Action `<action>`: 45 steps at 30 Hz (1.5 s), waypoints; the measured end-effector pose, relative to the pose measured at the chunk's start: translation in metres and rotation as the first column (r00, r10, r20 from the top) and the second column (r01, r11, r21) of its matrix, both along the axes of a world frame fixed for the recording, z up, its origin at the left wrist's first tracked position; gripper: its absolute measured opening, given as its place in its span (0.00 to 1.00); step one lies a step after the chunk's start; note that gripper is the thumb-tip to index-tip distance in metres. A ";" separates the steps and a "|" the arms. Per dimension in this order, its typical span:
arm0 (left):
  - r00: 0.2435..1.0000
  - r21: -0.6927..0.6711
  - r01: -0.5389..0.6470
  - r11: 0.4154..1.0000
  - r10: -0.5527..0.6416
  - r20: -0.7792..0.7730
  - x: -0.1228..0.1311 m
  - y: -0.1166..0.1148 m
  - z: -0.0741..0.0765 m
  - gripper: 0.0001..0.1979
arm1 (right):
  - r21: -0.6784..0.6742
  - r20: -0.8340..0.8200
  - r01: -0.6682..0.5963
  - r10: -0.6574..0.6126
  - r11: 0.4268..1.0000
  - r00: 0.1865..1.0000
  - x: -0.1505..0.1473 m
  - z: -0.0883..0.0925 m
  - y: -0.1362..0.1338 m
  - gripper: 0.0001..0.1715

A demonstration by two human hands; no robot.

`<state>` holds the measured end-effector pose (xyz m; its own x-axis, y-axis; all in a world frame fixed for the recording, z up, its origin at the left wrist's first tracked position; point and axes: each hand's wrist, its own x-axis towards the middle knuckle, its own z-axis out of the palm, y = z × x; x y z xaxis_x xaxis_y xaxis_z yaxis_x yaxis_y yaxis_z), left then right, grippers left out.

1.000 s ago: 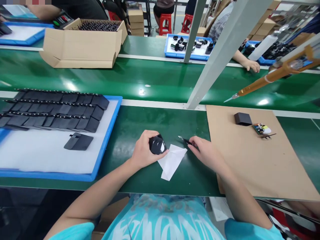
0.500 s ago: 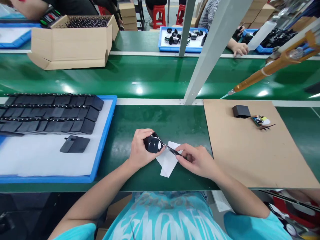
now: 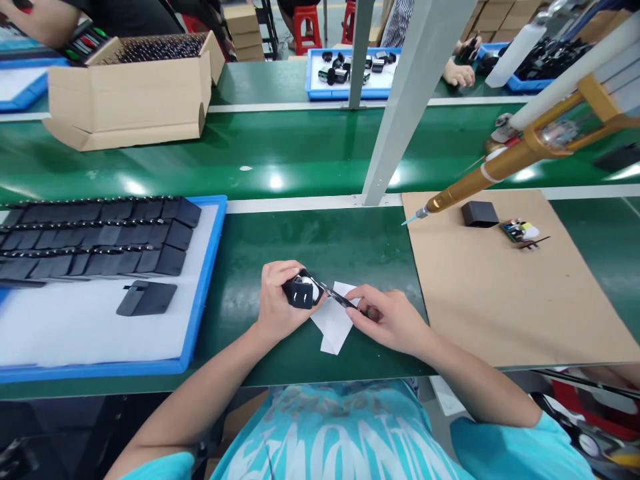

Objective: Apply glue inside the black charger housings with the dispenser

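Observation:
My left hand (image 3: 278, 303) is closed around a small black plastic housing (image 3: 301, 293), whose open end shows something white inside. Pinched between the thumb and fingers of my right hand (image 3: 387, 317) is a pair of dark tweezers (image 3: 343, 299). The tips of the tweezers reach the housing's open edge; exactly what they touch is too small to tell. Beneath both hands, white paper (image 3: 336, 330) lies on the green bench.
At left, a blue-rimmed tray (image 3: 205, 287) bears rows of black housings (image 3: 115, 233) and one loose black plate (image 3: 147, 298). Cardboard (image 3: 505, 293) at right carries a black case (image 3: 480, 214) and a circuit board (image 3: 520, 231). An orange-brown tool (image 3: 480, 180) hangs above it, beside a grey post (image 3: 400, 113).
The view has shifted slightly, and the hanging tool now shows farther left and lower. Both hands keep the same grip, with the tweezers still at the housing. A person's hand across the bench has moved.

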<state>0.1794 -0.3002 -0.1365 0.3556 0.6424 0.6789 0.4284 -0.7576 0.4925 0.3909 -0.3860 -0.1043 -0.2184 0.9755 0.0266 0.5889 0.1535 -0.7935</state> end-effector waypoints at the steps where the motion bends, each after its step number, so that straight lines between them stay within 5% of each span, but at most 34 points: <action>1: 1.000 0.001 0.001 1.000 -0.001 0.008 0.000 0.000 -0.001 0.35 | 0.008 -0.001 0.002 -0.002 1.000 1.000 0.000 -0.001 0.000 0.09; 22: 0.991 -0.082 0.107 0.991 -0.100 0.086 0.004 -0.005 -0.011 0.35 | 0.201 0.017 0.001 -0.005 0.980 1.000 -0.002 -0.006 -0.001 0.12; 28: 0.986 -0.203 0.147 0.968 -0.127 0.108 0.002 -0.003 -0.011 0.33 | 0.154 -0.011 -0.019 0.021 0.988 1.000 0.002 -0.001 0.001 0.10; 31: 0.992 -0.414 0.117 0.903 -0.126 0.006 -0.001 0.005 -0.004 0.30 | 0.119 0.001 0.072 -0.073 0.990 0.997 0.010 -0.002 0.006 0.11; 34: 0.969 -0.632 0.101 0.768 -0.221 -0.113 -0.009 0.018 0.005 0.28 | 0.134 0.169 0.150 -0.172 0.980 0.971 0.019 -0.010 0.014 0.12; 39: 0.927 -0.776 0.188 0.603 -0.369 -0.061 -0.025 0.037 0.004 0.37 | 0.155 0.446 0.150 -0.205 0.976 0.871 0.023 -0.025 0.022 0.13; 42: 0.939 -0.775 0.272 0.570 -0.333 0.085 -0.026 0.039 -0.003 0.39 | 0.128 0.560 0.116 -0.169 0.985 0.811 0.021 -0.029 0.023 0.13; 45: 0.973 -0.744 0.219 0.632 -0.196 0.120 -0.019 0.034 -0.006 0.25 | 0.077 0.643 0.099 -0.125 0.992 0.755 0.019 -0.030 0.023 0.13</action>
<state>0.1609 -0.2663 -0.1423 0.5341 0.8453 0.0113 0.2856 -0.1930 0.9387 0.4100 -0.3630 -0.1342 -0.0860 0.9953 -0.0455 0.9741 0.0744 -0.2137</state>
